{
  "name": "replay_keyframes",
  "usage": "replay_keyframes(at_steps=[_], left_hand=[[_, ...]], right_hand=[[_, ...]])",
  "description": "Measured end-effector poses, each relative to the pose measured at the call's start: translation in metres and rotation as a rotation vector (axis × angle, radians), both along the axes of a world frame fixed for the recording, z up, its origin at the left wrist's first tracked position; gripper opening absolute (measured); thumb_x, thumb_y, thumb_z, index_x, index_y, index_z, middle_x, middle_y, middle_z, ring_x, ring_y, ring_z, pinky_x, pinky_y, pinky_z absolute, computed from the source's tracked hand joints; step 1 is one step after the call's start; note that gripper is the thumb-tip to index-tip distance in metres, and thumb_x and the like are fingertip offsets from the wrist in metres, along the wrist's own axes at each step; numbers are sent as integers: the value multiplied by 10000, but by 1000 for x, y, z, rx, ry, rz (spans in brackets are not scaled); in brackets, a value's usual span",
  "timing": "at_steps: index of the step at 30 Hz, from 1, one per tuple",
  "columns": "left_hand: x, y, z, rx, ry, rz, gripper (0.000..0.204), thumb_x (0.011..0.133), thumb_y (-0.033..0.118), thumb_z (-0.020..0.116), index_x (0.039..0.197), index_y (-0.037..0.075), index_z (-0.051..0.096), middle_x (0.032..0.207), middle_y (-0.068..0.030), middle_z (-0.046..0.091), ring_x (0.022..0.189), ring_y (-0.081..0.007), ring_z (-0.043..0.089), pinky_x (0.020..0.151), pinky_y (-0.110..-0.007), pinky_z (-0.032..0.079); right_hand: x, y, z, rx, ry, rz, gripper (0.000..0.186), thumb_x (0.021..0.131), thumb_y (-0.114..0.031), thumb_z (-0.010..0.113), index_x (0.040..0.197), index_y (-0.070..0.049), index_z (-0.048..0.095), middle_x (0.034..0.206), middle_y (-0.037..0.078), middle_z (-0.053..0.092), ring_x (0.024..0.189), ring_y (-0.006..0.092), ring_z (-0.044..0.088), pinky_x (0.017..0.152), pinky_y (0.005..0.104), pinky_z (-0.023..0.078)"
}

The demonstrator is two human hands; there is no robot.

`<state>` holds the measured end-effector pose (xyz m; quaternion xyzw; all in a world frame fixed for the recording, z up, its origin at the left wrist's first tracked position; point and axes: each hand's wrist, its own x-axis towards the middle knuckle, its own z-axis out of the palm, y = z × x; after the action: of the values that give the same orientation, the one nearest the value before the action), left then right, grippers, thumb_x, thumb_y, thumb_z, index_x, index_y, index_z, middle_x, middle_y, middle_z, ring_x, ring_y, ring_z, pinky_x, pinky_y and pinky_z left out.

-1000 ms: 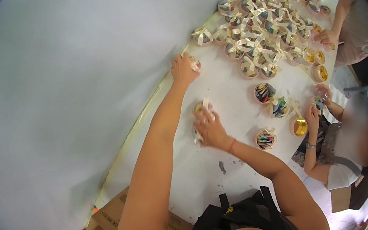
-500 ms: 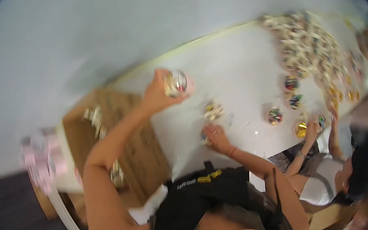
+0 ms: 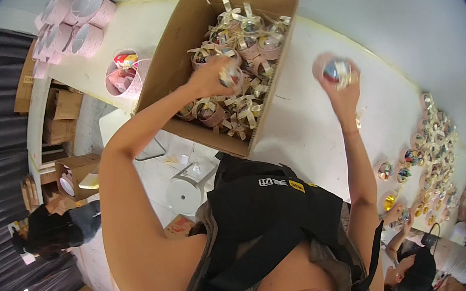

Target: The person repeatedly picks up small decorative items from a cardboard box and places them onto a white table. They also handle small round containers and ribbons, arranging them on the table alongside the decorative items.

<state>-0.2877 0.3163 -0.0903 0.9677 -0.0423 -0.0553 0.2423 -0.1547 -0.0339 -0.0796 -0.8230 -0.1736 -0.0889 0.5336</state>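
Note:
An open cardboard box [image 3: 290, 4] holds several small round pink gift containers [image 3: 269, 43] topped with cream ribbon bows. My left hand [image 3: 209, 79] reaches inside it, fingers round another such container [image 3: 229, 81], slightly blurred. To the right of the box, over the white table [image 3: 310, 120], my right hand [image 3: 343, 87] grips a round pink container [image 3: 329, 71] with a bluish top and a cream ribbon.
Stacked pink cylinders [image 3: 86, 40] and a filled pink bucket [image 3: 122, 86] stand left of the box. Many ribboned containers [image 3: 430, 143] cover the table's right part, where co-workers [image 3: 414, 271] work. Another person [image 3: 58, 227] is at far left, near more cartons [image 3: 62, 124].
The view has swung left to the box. My left hand has carried a container from the table into the box. My right hand has lifted another container off the table.

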Motion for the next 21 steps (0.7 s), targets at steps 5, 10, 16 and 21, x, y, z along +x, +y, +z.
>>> replay_keyframes(at_steps=[5,10,16,21], left_hand=[[0,-18,-47,450,292,-221,724,739,317,778,1364,173,442,1305,-171,527,1072,-350,631,836,-484,538],[11,-23,-91,521,256,-320,612,843,233,660,1401,196,410,1299,-160,570,1120,-310,632,791,-458,564],[-1,-32,-71,446,384,-468,843,746,359,755,1471,222,346,1381,-190,458,1169,-364,570,879,-443,534],[-16,-23,-97,346,177,-355,844,683,197,792,1423,212,388,1352,-167,446,1226,-380,504,863,-468,538]], right_hand=[[5,142,90,-70,-450,383,644,701,-271,835,1234,-31,565,1164,189,601,1020,346,612,910,425,492],[12,235,9,-968,55,660,1014,530,-294,877,1377,3,405,1178,243,629,1092,398,612,929,440,499],[13,247,-74,-1411,329,785,1164,459,-326,932,1428,-22,364,1306,238,579,1189,382,579,964,452,508],[-6,237,-83,-1601,395,749,1227,437,-347,970,1441,-46,333,1404,220,496,1263,384,519,964,494,509]])
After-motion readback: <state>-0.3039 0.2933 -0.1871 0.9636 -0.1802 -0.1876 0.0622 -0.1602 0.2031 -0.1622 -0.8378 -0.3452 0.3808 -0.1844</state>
